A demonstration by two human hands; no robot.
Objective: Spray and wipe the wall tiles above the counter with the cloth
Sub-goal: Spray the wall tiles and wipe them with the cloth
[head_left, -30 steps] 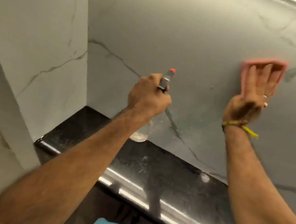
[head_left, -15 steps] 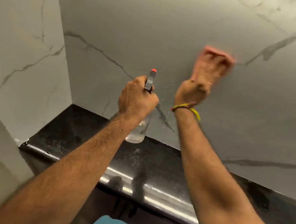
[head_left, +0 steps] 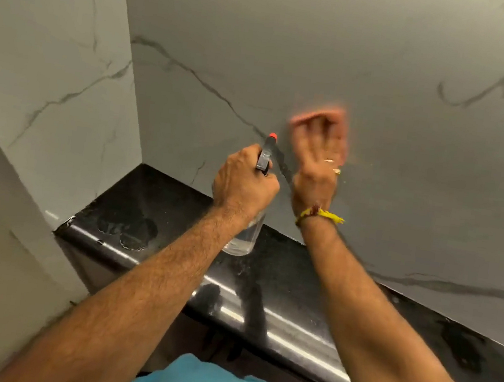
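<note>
1. Right hand (head_left: 318, 164), fingers spread flat, presses the pink cloth (head_left: 318, 116) against the marble wall tiles (head_left: 406, 179); motion-blurred.
2. Left hand (head_left: 243, 186), fingers wrapped round the spray bottle (head_left: 246, 235) above the worktop (head_left: 295, 292).
3. Wiping appears underway; much tile seemingly remains.

Bench (head_left: 296, 280): black, glossy stone top, speckled, running along the foot of the grey veined wall tiles (head_left: 389, 64). Left end butts into the corner where the side wall meets the back wall. Front edge rounded, carrying long bright streaks of reflected light. Surface items: wet patches and water marks (head_left: 130, 232) near the left front corner; a further dark smear (head_left: 461, 346) toward the right end. Nothing solid is seen standing on the top.
</note>
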